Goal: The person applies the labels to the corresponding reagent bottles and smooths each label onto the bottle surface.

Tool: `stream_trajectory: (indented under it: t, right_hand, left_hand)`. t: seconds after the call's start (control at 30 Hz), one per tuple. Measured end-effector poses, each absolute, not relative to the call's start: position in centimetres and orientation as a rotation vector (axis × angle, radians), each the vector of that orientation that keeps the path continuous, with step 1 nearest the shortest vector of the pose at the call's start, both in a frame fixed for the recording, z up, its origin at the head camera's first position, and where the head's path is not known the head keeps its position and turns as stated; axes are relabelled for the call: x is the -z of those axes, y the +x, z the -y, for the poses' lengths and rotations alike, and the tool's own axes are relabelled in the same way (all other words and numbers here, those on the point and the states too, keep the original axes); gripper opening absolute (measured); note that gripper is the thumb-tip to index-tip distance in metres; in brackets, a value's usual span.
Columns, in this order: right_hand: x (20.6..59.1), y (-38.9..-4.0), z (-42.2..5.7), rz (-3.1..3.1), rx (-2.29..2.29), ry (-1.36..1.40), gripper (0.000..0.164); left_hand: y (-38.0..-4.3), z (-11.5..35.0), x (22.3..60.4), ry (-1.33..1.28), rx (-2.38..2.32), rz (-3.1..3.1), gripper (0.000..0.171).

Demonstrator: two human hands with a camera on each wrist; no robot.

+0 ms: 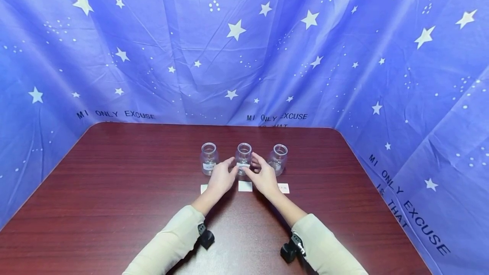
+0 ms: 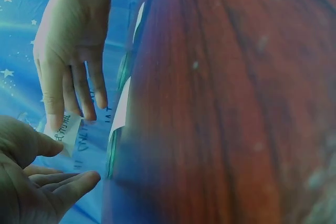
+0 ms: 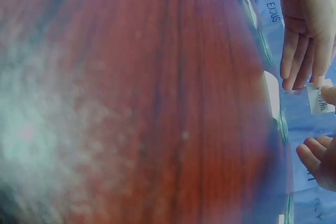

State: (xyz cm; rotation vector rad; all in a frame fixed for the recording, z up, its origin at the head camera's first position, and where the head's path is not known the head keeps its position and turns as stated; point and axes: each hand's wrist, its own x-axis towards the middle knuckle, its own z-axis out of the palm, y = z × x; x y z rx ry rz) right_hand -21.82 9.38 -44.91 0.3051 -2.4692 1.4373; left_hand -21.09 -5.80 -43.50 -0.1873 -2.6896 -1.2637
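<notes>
Three small clear glass jars stand in a row on the table. At the middle jar (image 1: pixel 244 155), a white label (image 1: pixel 243 165) with dark writing is on the front. My left hand (image 1: pixel 221 176) is at its left side, the thumb tip at the label's edge. On the other side, my right hand (image 1: pixel 265 178) has its thumb at the label and its fingers extended along the jar. The wrist views show both hands' fingers mostly straight around the label (image 2: pixel 68 132). The left jar (image 1: pixel 209 156) carries a written label; the right jar (image 1: pixel 280 158) is partly behind my right hand.
Three white cards lie in front of the jars: a left card (image 1: pixel 204 189) partly covered by my hand, a middle card (image 1: pixel 245 186) and a right card (image 1: pixel 284 188) with writing. The dark red wooden table (image 1: pixel 133 173) is enclosed by a blue star-patterned curtain (image 1: pixel 153 54).
</notes>
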Motion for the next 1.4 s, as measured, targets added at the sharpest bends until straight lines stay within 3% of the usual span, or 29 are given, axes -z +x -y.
stream_trajectory:
  t: [0.53,0.77,1.4]
  right_hand:
    - [45.0,-22.3,-10.6,2.534,-1.515,0.311,0.044]
    - [45.1,-22.3,-10.5,2.503,-1.561,0.319,0.047]
    - [45.5,-22.4,-10.5,2.480,-1.571,0.355,0.046]
  left_hand:
    - [-20.9,5.8,43.3,-0.210,1.252,2.681,0.039]
    - [-21.0,5.9,43.2,-0.213,1.290,2.705,0.046]
    - [-21.1,6.2,43.6,-0.213,1.231,2.706,0.035]
